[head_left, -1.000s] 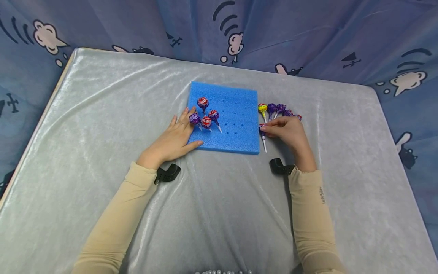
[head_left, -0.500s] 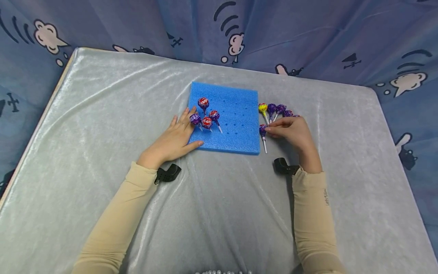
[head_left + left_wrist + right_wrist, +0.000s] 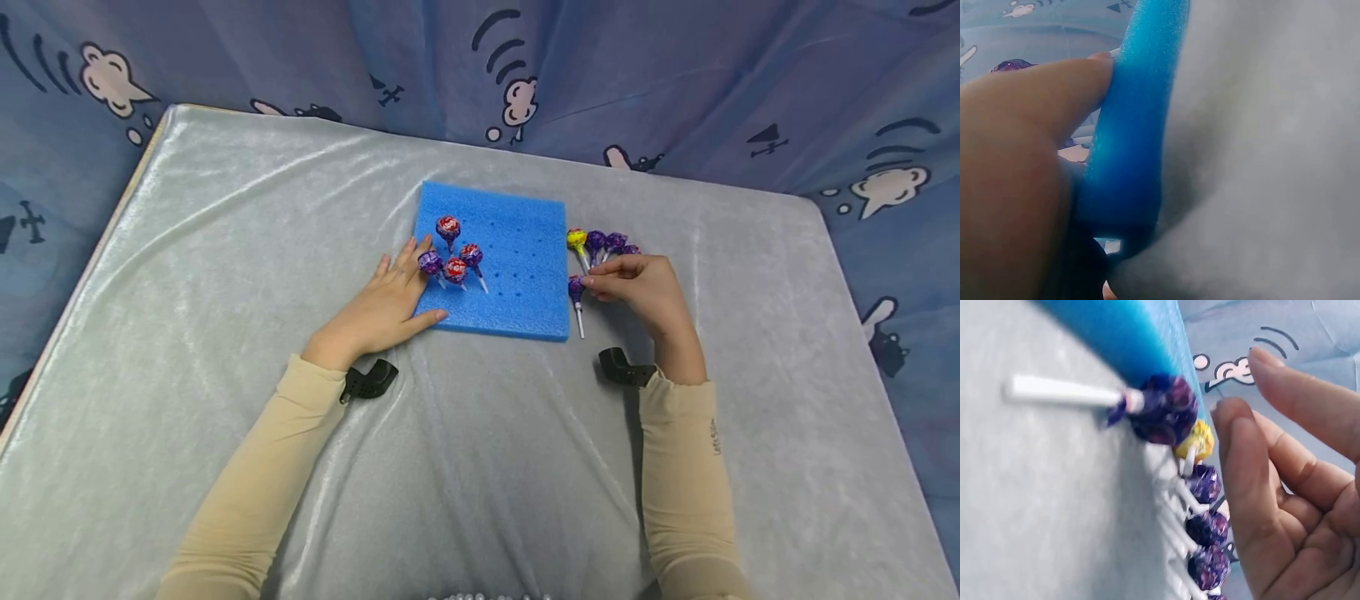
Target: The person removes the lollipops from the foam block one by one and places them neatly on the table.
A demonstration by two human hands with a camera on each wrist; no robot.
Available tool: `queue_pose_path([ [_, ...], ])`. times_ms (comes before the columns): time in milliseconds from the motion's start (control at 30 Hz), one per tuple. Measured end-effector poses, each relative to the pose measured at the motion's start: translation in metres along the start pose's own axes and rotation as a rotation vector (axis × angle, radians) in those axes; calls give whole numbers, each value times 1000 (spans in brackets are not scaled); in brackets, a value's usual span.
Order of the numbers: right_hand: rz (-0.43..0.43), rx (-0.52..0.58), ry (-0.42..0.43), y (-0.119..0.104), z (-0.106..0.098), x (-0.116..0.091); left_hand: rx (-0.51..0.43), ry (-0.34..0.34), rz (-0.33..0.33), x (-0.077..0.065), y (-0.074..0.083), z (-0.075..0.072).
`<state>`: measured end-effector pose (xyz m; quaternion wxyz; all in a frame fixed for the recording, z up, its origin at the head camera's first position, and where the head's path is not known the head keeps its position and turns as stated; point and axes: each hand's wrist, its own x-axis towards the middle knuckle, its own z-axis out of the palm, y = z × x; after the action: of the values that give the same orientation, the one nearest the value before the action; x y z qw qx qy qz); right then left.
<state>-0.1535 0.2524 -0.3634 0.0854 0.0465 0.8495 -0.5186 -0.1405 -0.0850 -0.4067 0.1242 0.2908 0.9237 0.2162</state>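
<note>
Spread over the left edge of the blue foam block [image 3: 517, 312], my left hand [image 3: 375, 308] rests with its fingers straight. In the left wrist view its thumb [image 3: 1079, 84] lies against the block [image 3: 1132, 137]. Several wrapped lollipops, among them a red-topped one [image 3: 455, 269], stand by their sticks in the block, near the left fingers. To the right of the block a purple lollipop [image 3: 1163, 409] lies on the cloth. My right hand [image 3: 645, 292] is beside this lollipop's head; in the right wrist view its thumb and fingers are apart with nothing between them.
Beyond the right hand lies a row of loose lollipops, a yellow one [image 3: 577, 239] and several purple ones [image 3: 615, 242], partly hidden by the hand. Small holes dot the block's bare right side. Pale grey cloth [image 3: 480, 467] covers the table; a patterned curtain [image 3: 420, 67] hangs behind.
My right hand has shifted slightly right, off the purple lollipop it covered one second ago, so that lollipop's head shows now. The left hand stays on the block.
</note>
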Motion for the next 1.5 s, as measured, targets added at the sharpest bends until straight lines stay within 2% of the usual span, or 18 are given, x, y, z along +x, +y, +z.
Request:
queue_pose_path([
  [200, -48, 55, -21, -6, 6, -3, -4, -8, 7, 2, 1, 2],
  [467, -124, 206, -132, -12, 31, 1, -2, -7, 9, 2, 0, 5],
  [800, -147, 165, -219, -26, 70, 8, -14, -1, 7, 1, 1, 4],
  [1033, -162, 168, -206, -31, 92, 10, -23, 1, -2, 1, 1, 4],
  [1500, -291, -6, -92, -30, 112, 11, -4, 10, 0, 1, -1, 1],
])
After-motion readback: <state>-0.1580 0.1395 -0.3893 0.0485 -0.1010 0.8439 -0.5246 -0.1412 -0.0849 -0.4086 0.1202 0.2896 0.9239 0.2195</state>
